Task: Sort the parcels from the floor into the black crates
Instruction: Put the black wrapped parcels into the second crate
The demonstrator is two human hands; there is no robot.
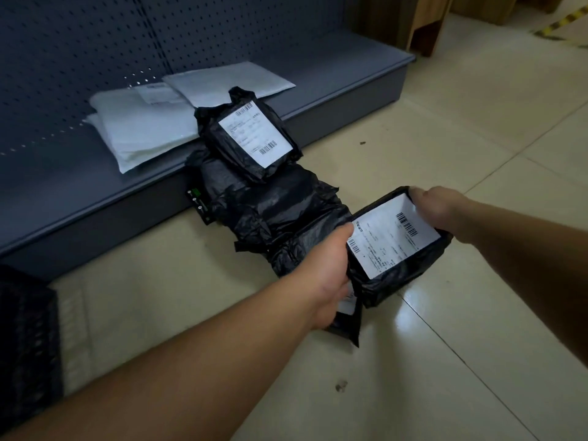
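Observation:
A black-wrapped parcel with a white label (394, 240) is held between both hands just above the tiled floor. My left hand (321, 275) grips its near left edge and my right hand (436, 205) grips its far right corner. A flat black parcel (345, 326) lies under my left hand, partly hidden. A heap of black-wrapped parcels (273, 211) lies on the floor against the shelf base, and a labelled black parcel (251, 138) rests on top of it. A black crate (25, 338) shows at the left edge, blurred.
A grey metal shelf base (334, 87) with a perforated back panel runs along the left. White padded mailers (149, 128) lie on it. Wooden furniture (426, 23) stands at the far right. Open tiled floor (477, 345) spreads to the right and front.

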